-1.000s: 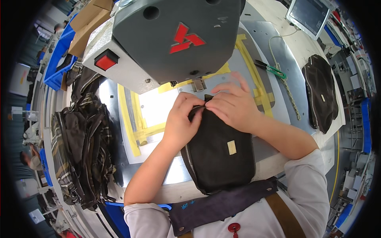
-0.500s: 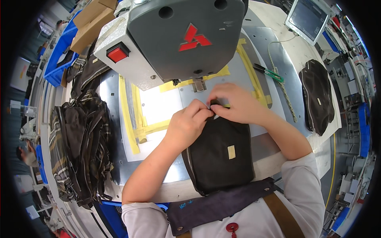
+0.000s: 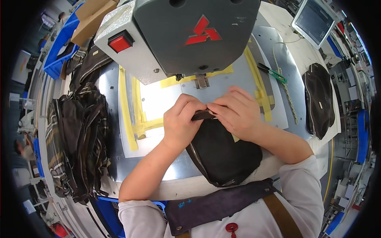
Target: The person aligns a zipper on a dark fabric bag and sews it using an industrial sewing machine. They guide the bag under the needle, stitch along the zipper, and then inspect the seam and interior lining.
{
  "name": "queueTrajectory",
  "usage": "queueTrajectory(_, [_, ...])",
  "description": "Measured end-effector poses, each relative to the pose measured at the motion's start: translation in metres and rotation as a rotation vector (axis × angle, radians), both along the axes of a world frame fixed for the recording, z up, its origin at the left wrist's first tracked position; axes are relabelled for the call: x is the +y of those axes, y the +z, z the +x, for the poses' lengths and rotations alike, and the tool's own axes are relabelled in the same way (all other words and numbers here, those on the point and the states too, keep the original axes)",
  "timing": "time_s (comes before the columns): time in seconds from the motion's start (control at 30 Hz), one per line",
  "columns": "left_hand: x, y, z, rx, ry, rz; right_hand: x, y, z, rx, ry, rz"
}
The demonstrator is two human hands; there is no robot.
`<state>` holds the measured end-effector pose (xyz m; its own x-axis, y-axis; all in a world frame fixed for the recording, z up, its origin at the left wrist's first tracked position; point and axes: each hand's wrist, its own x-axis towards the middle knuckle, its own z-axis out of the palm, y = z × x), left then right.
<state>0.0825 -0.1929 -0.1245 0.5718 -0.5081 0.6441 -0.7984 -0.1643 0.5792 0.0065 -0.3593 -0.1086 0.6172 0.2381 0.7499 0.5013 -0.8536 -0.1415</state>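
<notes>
Black pouch [image 3: 226, 156] in both hands [image 3: 180, 123] [image 3: 240, 115]

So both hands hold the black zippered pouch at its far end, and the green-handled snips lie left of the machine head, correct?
Not quite: the green-handled snips lie right of the machine head, as the head view shows. The left hand and right hand do hold the black zippered pouch at its far end.

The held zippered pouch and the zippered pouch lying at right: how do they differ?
The left hand and right hand pinch the held pouch; no hand touches the lying pouch. The held pouch's pale label is mostly hidden; the lying pouch's label shows. Both are dark, with zippers.
</notes>
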Motion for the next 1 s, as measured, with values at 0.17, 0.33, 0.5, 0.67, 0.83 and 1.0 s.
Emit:
queueTrajectory(0.17, [0.002,0.0,0.003,-0.116,0.018,0.003,0.005,0.008,-0.004,0.102,-0.018,0.086])
queueTrajectory(0.33, [0.0,-0.002,0.006,-0.177,-0.028,-0.051,0.005,0.008,-0.005,0.239,-0.026,0.244])
queueTrajectory(0.5, [-0.002,-0.005,0.006,-0.134,-0.084,-0.01,0.002,0.008,-0.001,0.46,-0.022,0.521])
queueTrajectory(0.67, [-0.002,-0.004,0.004,-0.026,-0.082,0.051,0.003,0.008,0.0,0.534,-0.056,0.537])
queueTrajectory(0.83, [-0.002,-0.006,0.002,0.169,-0.027,0.195,0.002,0.006,0.002,0.358,-0.034,0.205])
queueTrajectory(1.0, [-0.006,-0.003,0.001,0.452,-0.032,0.203,-0.002,-0.001,0.002,0.354,-0.034,0.132])
